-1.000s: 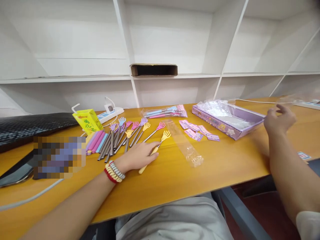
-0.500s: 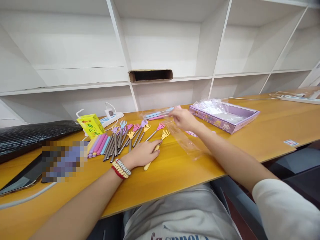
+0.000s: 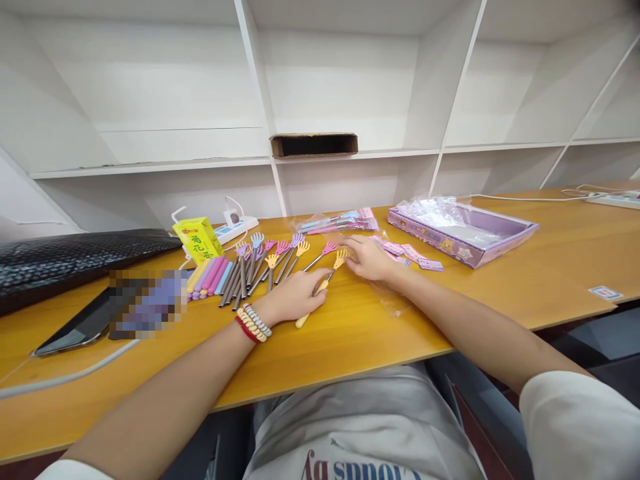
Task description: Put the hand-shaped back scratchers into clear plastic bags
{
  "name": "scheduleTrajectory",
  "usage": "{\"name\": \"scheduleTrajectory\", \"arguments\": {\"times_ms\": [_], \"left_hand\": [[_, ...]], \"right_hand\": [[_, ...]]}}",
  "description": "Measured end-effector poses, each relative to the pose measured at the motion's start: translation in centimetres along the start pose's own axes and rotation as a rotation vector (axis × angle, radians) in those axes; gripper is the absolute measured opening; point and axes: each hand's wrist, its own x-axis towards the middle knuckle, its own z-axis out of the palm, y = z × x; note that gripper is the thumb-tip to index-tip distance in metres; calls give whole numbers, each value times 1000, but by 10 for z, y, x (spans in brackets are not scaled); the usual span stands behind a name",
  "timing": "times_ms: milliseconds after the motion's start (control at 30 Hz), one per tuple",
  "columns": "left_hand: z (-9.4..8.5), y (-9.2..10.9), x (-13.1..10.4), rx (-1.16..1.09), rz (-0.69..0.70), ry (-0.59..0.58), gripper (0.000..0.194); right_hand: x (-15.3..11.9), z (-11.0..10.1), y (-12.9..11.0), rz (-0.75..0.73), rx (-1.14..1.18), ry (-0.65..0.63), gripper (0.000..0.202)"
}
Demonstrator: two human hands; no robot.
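My left hand is closed around a yellow hand-shaped back scratcher, its claw head pointing away from me. Close to that head, my right hand has its fingers bent onto a clear plastic bag that lies flat on the table, partly hidden beneath the hand. Left of my hands lies a group of back scratchers with metal rods and claws in several colours. Foam-like coloured handles are stacked beside them. Bagged back scratchers lie farther back.
Pink-purple cards lie right of my right hand. A purple open box with clear wrappers stands behind them. At left are a yellow drink carton, a power strip, a phone and a black bag. White shelves rise behind.
My right hand has come back toward me from the bagged scratchers, down onto the clear bag beside the yellow claw. My left hand keeps hold of the back scratcher. The view has shifted slightly.
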Motion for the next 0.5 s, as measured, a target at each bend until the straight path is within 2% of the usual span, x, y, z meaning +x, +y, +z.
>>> {"name": "scheduleTrajectory", "arguments": {"times_ms": [167,333,500], "left_hand": [[2,4,0,-27,3,84,42],[5,3,1,-11,-31,127,39],[4,2,2,51,-68,101,27]], "right_hand": [[-3,0,7,35,10,38,45],[-4,5,15,77,12,44,40],[-3,0,13,116,13,56,36]]}}
